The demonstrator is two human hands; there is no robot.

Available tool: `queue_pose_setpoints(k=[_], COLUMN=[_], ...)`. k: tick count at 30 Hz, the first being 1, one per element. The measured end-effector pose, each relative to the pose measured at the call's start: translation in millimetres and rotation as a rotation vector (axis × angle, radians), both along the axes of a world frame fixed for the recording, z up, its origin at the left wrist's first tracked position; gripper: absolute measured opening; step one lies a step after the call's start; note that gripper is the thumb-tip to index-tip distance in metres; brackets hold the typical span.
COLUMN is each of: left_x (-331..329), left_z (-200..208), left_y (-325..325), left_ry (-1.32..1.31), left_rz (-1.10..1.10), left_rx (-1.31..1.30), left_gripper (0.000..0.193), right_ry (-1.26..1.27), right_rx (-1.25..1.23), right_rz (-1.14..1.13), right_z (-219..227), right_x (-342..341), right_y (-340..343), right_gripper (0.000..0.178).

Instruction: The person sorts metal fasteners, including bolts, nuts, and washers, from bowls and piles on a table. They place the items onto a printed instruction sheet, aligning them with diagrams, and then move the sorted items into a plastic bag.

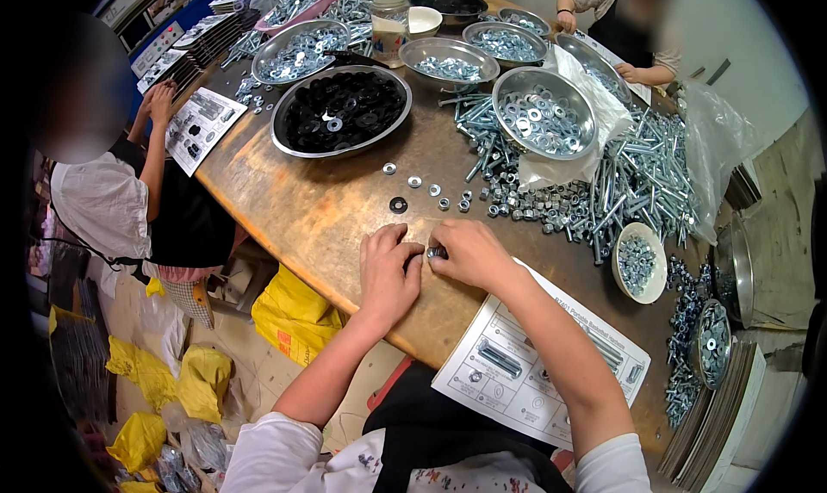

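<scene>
My right hand [469,254] rests on the brown table with its fingertips closed on a small shiny metal piece [438,253], perhaps a nut; its exact kind is too small to tell. Close beside it, my left hand [389,271] lies with curled fingers and the thumb near the index finger. Whatever it may hold is hidden. Just beyond my hands lie a black washer [398,205], a metal nut [444,204] and another nut [464,206]. Slightly farther off are silver washers [414,182] in a short row.
A steel bowl of black washers [340,114] stands ahead. Bolts [642,179] and loose nuts [534,205] are heaped at right, around a bowl of washers [544,118]. Printed sheets [482,398] lie under my right forearm. Co-workers sit at left [112,200] and far right [633,28].
</scene>
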State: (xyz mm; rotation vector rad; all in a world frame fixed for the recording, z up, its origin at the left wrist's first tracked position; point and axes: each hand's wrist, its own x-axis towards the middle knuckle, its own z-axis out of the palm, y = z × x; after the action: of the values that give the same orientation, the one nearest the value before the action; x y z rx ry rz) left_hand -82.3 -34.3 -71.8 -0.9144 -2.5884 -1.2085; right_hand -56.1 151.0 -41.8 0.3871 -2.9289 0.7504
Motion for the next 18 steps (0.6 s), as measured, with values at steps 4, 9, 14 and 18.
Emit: queue_pose_setpoints(k=[4,9,14,18], left_x=[4.6,7.4,-1.1,-12.8], left_z=[0.7,2.4,24.7,25.6], left_y=[0.6,0.4,9.7,22.2], left_ry=[-0.039,0.083,0.049,0.024], left_rz=[-0.026,-0.014,-0.138,-0.184], left_rx=[-0.004,-0.107,-0.155,-0.296], left_gripper=[0.017,0.018,0.021,0.020], right_ry=[0.066,0.092,0.035,0.090], right_rx=[-0.157,-0.188,-0.240,-0.306], right_rz=[-0.033,-0.121,-0.258,-0.279], right_z=[-0.2,2.7,33.4,59.4], right_x=[9.2,14.6,31.6,65.5], right_y=[-0.2,7.1,23.1,25.8], right_gripper=[0.020,0.021,0.020,0.018])
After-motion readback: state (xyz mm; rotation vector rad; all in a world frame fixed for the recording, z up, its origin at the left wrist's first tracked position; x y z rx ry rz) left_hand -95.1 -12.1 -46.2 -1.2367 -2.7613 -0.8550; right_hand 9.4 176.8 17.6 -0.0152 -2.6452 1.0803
